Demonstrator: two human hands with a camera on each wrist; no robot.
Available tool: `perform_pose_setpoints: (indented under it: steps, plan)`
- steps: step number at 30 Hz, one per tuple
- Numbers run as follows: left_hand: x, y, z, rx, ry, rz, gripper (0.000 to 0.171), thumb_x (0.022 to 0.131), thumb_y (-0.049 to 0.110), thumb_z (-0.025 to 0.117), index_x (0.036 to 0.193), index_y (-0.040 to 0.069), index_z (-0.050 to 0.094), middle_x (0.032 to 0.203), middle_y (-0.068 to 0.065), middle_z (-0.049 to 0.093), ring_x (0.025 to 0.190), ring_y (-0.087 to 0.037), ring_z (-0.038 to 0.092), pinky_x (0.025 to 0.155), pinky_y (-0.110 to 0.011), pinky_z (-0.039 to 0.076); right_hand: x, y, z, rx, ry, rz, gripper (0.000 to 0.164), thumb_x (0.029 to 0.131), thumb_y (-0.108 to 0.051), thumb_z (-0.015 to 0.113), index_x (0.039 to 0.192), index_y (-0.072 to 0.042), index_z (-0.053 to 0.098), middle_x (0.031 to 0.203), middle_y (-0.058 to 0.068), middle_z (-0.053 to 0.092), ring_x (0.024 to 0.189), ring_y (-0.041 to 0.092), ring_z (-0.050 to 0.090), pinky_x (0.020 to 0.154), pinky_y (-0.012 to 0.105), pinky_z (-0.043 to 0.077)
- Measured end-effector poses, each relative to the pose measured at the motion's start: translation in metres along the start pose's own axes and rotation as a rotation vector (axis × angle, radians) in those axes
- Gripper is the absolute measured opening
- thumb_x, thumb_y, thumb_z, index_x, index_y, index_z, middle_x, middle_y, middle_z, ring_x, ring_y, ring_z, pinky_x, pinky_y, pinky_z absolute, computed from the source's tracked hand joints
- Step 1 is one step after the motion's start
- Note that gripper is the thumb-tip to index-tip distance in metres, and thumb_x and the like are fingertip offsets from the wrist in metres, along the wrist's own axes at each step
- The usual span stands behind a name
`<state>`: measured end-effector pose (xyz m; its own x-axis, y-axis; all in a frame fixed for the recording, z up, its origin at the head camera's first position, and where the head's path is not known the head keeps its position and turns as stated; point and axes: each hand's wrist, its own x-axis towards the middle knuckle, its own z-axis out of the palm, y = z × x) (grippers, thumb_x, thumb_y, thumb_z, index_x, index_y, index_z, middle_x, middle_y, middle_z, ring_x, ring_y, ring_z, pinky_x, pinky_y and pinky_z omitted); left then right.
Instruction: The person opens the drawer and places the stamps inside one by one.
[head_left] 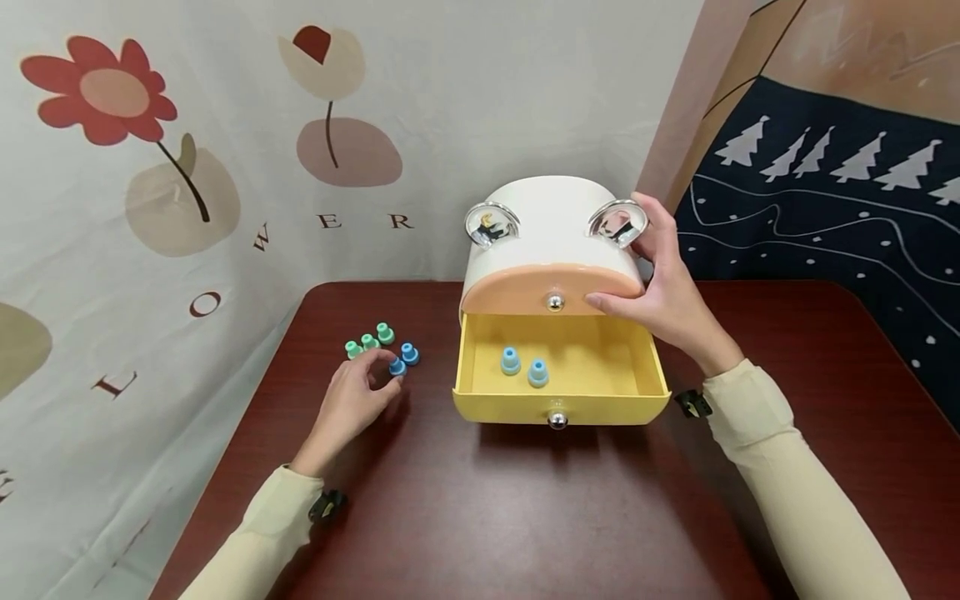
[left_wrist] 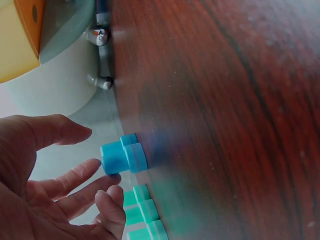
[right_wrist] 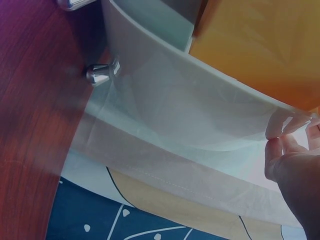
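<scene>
My left hand point(head_left: 351, 398) reaches over the table with thumb and fingers parted around a small blue stepped peg point(head_left: 397, 367). In the left wrist view its fingertips are right at the narrow end of that blue peg point(left_wrist: 114, 158), with the thumb apart from it. A second blue peg point(head_left: 409, 353) stands close beside it. Several green pegs point(head_left: 385, 333) stand just beyond the fingers. My right hand point(head_left: 667, 283) grips the right side of a white drawer box point(head_left: 555, 217), thumb on the orange upper drawer front point(head_left: 510, 292). The yellow lower drawer point(head_left: 600, 408) is pulled out, holding two light-blue pegs point(head_left: 537, 373).
The box has two round silver ears point(head_left: 491, 223) on top and a silver knob point(head_left: 557, 419) on the yellow drawer. It stands near the back edge of the dark red wooden table point(head_left: 465, 517). Behind hangs a flower-printed cloth point(head_left: 450, 100); a navy tree-patterned cloth point(head_left: 840, 208) is at right.
</scene>
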<state>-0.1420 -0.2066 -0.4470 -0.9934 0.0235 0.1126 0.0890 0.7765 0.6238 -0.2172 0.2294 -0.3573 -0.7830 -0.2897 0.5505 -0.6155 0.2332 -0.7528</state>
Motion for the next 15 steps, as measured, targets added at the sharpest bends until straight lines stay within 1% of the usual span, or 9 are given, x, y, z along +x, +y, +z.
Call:
perform_pose_setpoints:
  steps: [2,5,9,15]
  plan:
    - [-0.0009,-0.0010,0.0005,0.010,0.007,-0.003,0.032,0.094,0.010,0.080,0.124,0.003,0.073,0.112,-0.015,0.073,0.086,-0.029,0.058,0.077,-0.045,0.046,-0.0005,-0.0003,0.0005,0.004,-0.001,-0.001,0.126,0.076,0.007,0.093,0.170,-0.028,0.017,0.157,0.009,0.051,0.130,0.025,0.052,0.110,0.032,0.043]
    - [-0.0018,-0.0028,0.0015,0.025,0.022,0.000,0.029,0.093,0.009,0.080,0.121,0.004,0.074,0.099,-0.012,0.072,0.084,-0.028,0.056,0.075,-0.044,0.044,-0.0012,-0.0004,0.0007,0.003,0.004,0.000,0.127,0.076,0.008,0.094,0.170,-0.027,0.017,0.156,0.010,0.052,0.130,0.024,0.052,0.110,0.031,0.043]
    - [-0.0012,-0.0044,0.0034,0.030,0.057,0.017,0.023,0.092,0.007,0.081,0.115,0.005,0.077,0.088,-0.007,0.071,0.082,-0.028,0.059,0.073,-0.044,0.045,-0.0010,0.0009,0.0001,-0.005,0.012,-0.002,0.129,0.074,0.009,0.094,0.170,-0.027,0.016,0.156,0.008,0.051,0.130,0.024,0.052,0.109,0.030,0.043]
    - [-0.0013,-0.0043,0.0066,0.029,0.114,0.044,0.011,0.090,0.005,0.086,0.100,0.007,0.082,0.087,-0.004,0.078,0.082,-0.026,0.070,0.074,-0.044,0.052,0.0001,0.0032,0.0005,-0.006,0.010,0.003,0.131,0.073,0.010,0.094,0.170,-0.026,0.015,0.156,0.008,0.050,0.130,0.023,0.052,0.109,0.030,0.041]
